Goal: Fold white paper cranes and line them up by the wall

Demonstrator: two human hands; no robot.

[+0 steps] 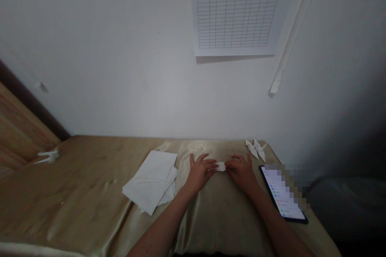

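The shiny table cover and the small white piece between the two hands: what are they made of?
Table cover: probably satin-like cloth, gold-brown and glossy, judging by its soft folds and bright sheen.
Small white piece: likely paper, matte, from its plain white, shineless surface; too small to be certain.

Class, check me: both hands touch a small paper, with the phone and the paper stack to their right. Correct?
No: the head view shows the stack on the left. The phone is on the right; the left hand and right hand touch the small paper.
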